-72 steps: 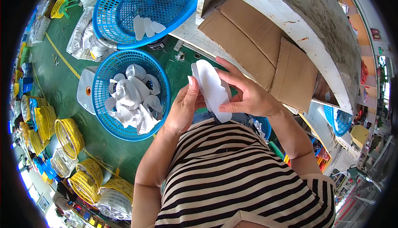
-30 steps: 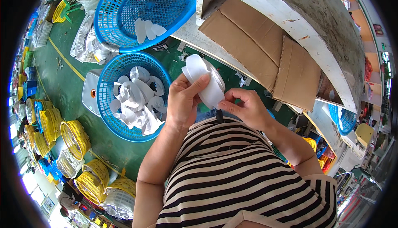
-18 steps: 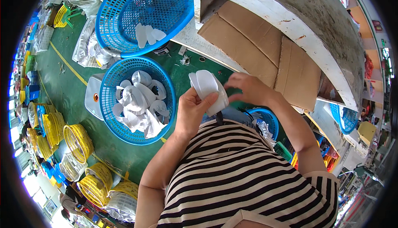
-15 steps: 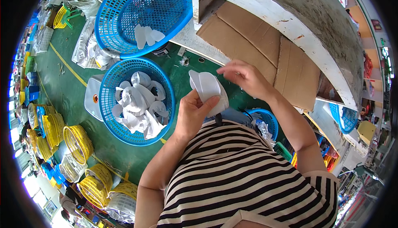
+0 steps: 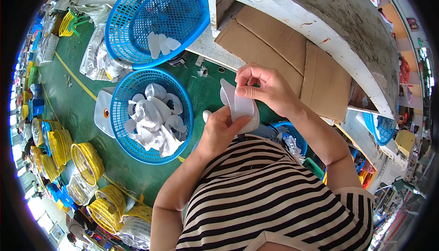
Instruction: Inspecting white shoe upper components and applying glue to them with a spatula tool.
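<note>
White plastic piece (image 5: 238,107) sits upright between my hands: left hand (image 5: 220,131) cups it from below, right hand (image 5: 265,86) pinches its top edge. I judge it mid-handling; near basket (image 5: 120,109) is heaped, far basket (image 5: 132,9) holds few.

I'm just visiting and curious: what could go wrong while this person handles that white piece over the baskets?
The white moulded piece is pinched only at its top edge by the right hand and rests in the left hand; it might slip. If dropped, it could miss the blue basket and land on the green floor.
</note>
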Motion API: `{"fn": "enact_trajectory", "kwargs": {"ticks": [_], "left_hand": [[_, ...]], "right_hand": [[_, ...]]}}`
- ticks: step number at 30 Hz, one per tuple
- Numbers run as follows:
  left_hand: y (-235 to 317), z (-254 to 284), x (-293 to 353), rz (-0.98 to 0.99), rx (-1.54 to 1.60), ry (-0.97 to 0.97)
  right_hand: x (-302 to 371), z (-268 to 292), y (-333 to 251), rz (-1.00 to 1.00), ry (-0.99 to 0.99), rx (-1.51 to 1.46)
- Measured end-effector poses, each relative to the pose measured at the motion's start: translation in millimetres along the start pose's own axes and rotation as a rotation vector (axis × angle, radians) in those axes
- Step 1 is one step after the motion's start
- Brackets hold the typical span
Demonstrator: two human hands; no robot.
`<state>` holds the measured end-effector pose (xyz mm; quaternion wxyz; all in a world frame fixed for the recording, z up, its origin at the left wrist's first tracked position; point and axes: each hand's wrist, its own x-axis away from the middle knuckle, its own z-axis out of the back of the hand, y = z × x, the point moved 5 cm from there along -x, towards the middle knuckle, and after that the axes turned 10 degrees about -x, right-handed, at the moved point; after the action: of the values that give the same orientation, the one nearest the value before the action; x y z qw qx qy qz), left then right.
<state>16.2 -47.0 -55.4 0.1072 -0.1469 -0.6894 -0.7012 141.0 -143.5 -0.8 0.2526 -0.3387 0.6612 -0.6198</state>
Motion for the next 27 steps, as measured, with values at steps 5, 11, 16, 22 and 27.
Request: {"fn": "enact_trajectory", "kwargs": {"ticks": [5, 11, 16, 22, 27], "left_hand": [[11, -4, 4, 0.025, -0.247, -0.068], [5, -15, 5, 0.044, 0.099, -0.029], [16, -25, -7, 0.072, -0.014, -0.185], [28, -26, -12, 0.065, 0.026, -0.222], [41, -24, -21, -0.029, -0.016, -0.200]], "right_hand": [[11, 4, 38, -0.293, 0.016, -0.225], [22, 5, 76, -0.717, 0.044, -0.682], [58, 39, 87, -0.328, -0.013, -0.443], [150, 98, 184, -0.494, 0.525, -0.936], [220, 135, 255, -0.601, 0.887, -1.205]]}}
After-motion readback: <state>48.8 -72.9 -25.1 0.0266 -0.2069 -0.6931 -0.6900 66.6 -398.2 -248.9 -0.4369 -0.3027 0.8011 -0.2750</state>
